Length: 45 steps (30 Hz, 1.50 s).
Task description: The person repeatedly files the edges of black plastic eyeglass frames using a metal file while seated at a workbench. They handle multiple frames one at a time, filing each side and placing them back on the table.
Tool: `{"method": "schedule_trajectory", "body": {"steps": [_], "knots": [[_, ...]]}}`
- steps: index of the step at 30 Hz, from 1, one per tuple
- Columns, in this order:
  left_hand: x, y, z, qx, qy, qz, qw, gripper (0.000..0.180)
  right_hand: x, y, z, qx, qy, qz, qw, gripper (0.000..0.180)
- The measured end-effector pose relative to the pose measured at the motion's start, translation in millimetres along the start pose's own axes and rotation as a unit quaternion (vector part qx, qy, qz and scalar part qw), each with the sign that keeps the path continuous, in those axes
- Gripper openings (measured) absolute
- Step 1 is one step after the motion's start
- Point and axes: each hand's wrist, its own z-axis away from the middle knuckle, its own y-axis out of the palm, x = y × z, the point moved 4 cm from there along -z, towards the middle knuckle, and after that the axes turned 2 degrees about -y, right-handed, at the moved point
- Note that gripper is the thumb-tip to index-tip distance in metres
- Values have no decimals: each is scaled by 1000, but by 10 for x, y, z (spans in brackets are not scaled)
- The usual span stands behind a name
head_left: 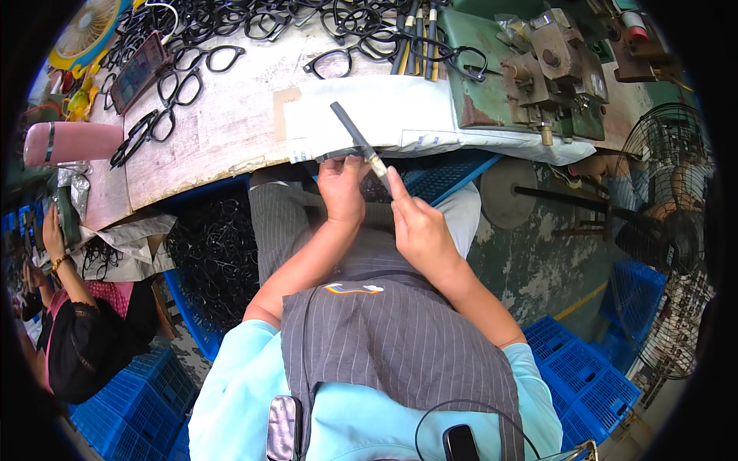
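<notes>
Right hand (419, 227) pinches a flat file (355, 138) near its pale handle end, blade angled up-left over the bench edge. Left hand (342, 188) closed on a black eyeglass frame piece (330, 156), held against the file just below the worktable (223, 131) lip. White padded cloth (400, 115) directly behind the blade. Loose black frames (173, 92) spread left; green metal press (538, 69) right. Blue crate (207, 261) of frames crowds the left knee. Open room right of the lap, toward a floor fan (665, 230).
</notes>
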Motion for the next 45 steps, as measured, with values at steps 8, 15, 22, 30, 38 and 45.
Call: {"method": "schedule_trajectory", "body": {"steps": [8, 15, 22, 30, 38, 45], "knots": [[-10, 57, -1, 9, 10, -2, 1000, 16, 147, -126, 237, 34, 36, -23, 998, 56], [26, 34, 3, 6, 7, 13, 1000, 17, -36, 6, -31, 17, 29, -20, 999, 56], [76, 28, -27, 5, 27, 3, 1000, 21, 108, -129, 211, -6, 5, -31, 999, 53], [39, 54, -18, -13, 4, 0, 1000, 20, 21, -118, -75, -37, -7, -26, 999, 51], [65, 57, -19, -6, 13, 14, 1000, 18, -2, -94, -3, 21, 44, -2, 999, 57], [33, 59, -20, -15, -6, -7, 1000, 18, 59, -169, 16, 14, 25, -7, 1000, 58]]}}
